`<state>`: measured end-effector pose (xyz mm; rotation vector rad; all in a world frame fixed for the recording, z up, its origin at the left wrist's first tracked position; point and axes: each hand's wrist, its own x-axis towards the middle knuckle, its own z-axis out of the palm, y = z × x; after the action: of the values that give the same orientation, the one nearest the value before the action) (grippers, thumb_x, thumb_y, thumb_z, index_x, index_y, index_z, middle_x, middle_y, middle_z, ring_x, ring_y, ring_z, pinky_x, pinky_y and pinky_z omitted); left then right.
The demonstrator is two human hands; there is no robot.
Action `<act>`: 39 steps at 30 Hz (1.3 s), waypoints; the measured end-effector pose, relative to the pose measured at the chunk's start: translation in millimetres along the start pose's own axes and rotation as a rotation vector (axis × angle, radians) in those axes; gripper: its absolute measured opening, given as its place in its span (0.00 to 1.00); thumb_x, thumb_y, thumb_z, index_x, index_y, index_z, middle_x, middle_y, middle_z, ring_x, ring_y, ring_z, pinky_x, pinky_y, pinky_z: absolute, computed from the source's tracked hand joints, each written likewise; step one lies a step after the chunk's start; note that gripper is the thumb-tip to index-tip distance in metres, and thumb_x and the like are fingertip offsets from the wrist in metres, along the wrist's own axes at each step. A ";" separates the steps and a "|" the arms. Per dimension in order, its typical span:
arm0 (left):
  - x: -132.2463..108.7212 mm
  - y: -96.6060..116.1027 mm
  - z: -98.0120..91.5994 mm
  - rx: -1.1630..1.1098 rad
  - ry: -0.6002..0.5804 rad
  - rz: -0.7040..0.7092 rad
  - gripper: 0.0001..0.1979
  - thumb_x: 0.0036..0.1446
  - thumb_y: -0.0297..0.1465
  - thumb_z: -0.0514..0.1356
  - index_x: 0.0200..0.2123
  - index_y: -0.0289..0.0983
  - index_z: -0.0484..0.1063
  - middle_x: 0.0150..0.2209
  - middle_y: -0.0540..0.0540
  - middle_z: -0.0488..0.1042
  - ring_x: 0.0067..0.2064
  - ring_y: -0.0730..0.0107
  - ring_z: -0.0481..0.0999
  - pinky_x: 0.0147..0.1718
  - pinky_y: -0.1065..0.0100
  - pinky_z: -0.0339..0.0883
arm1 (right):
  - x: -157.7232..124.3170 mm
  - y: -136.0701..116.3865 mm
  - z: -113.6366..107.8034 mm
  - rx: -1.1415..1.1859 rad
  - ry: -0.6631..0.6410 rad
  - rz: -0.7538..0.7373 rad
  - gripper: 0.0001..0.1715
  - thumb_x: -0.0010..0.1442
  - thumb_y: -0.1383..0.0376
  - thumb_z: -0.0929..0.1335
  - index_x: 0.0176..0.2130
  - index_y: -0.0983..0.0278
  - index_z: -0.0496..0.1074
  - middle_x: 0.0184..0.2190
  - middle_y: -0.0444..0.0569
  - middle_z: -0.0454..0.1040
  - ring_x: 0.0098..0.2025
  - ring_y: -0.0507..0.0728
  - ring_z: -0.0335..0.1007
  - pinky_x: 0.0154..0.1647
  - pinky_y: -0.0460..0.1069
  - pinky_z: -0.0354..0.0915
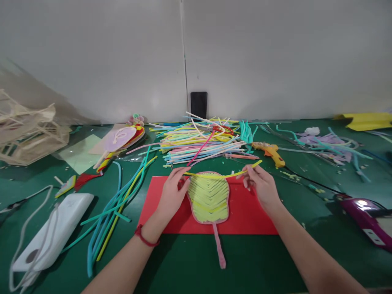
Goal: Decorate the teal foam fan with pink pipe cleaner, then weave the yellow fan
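Observation:
A small fan-shaped piece, yellow strips inside a pink fuzzy outline with a pink stem, lies on a red sheet on the green table. My left hand pinches the left end of a yellow pipe cleaner at the fan's top edge. My right hand pinches the same strand further right, its free end pointing up and to the right. The strand stretches across the top of the fan.
A heap of coloured pipe cleaners lies behind the sheet, with a yellow glue gun to its right. Loose teal and yellow strands and a white power bank lie left. A purple tool sits right. Finished fans are at the back left.

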<state>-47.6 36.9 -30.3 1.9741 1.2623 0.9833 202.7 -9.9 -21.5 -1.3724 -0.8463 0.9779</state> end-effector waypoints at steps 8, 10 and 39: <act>8.0 -7.6 -17.2 0.513 -0.075 0.067 0.13 0.60 0.26 0.51 0.44 0.39 0.73 0.50 0.45 0.73 0.50 0.60 0.71 0.55 0.52 0.58 | 1.5 -3.8 -4.9 0.059 0.017 0.089 0.25 0.41 0.45 0.72 0.27 0.63 0.67 0.17 0.45 0.71 0.16 0.49 0.61 0.14 0.43 0.54; 11.1 -10.5 -21.0 0.529 -0.106 0.061 0.11 0.60 0.26 0.53 0.41 0.38 0.74 0.48 0.45 0.74 0.49 0.60 0.72 0.54 0.53 0.58 | 1.4 -5.2 -6.3 0.072 0.019 0.099 0.25 0.41 0.46 0.72 0.26 0.63 0.66 0.16 0.44 0.71 0.15 0.49 0.61 0.14 0.43 0.55; 6.6 2.7 -26.8 0.698 -0.042 0.174 0.09 0.61 0.28 0.52 0.36 0.36 0.73 0.38 0.45 0.76 0.40 0.60 0.70 0.42 0.59 0.63 | -0.3 -2.2 -4.2 -0.062 0.068 -0.081 0.17 0.56 0.53 0.67 0.37 0.64 0.72 0.34 0.51 0.78 0.19 0.48 0.62 0.16 0.44 0.59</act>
<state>-66.7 44.3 -11.6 2.6474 1.5731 0.6084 206.6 -11.7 -19.5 -1.4053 -0.8810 0.8442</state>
